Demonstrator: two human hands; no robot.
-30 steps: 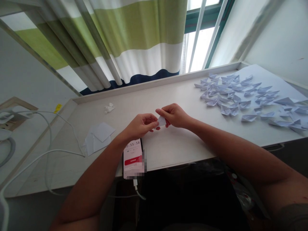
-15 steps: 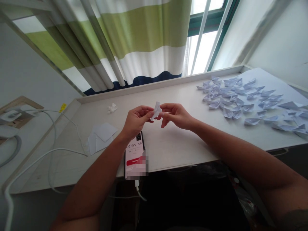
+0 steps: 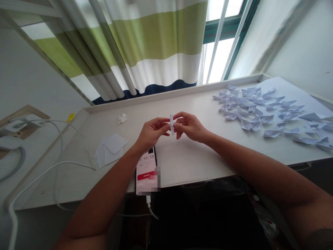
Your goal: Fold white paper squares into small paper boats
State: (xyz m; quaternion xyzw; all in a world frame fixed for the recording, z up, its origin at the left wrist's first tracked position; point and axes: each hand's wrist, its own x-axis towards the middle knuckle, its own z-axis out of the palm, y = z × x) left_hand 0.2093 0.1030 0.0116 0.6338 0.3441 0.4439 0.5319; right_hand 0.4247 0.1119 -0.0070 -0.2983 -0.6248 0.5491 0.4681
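Between my two hands, above the white table (image 3: 197, 156), is a small piece of folded white paper (image 3: 171, 122) seen nearly edge-on. My left hand (image 3: 154, 131) pinches it from the left with thumb and fingers. From the other side, my right hand (image 3: 191, 127) grips it with thumb and index finger, the remaining fingers curled. Many folded paper boats (image 3: 248, 104) crowd the right part of the table. Loose sheets of white paper (image 3: 114, 144) lie overlapping left of my left forearm. The exact folds of the held paper are too small to make out.
A phone (image 3: 145, 173) showing a timer lies below my left wrist, plugged into a white cable (image 3: 148, 201). Crumpled paper bits (image 3: 122, 118) rest at the back left. More cables (image 3: 56, 161) loop over the left side. A striped curtain (image 3: 158, 38) hangs behind the table.
The folded paper has turned from showing a broad, slanted face to standing upright and narrow. My hands have shifted slightly around it, both still holding.
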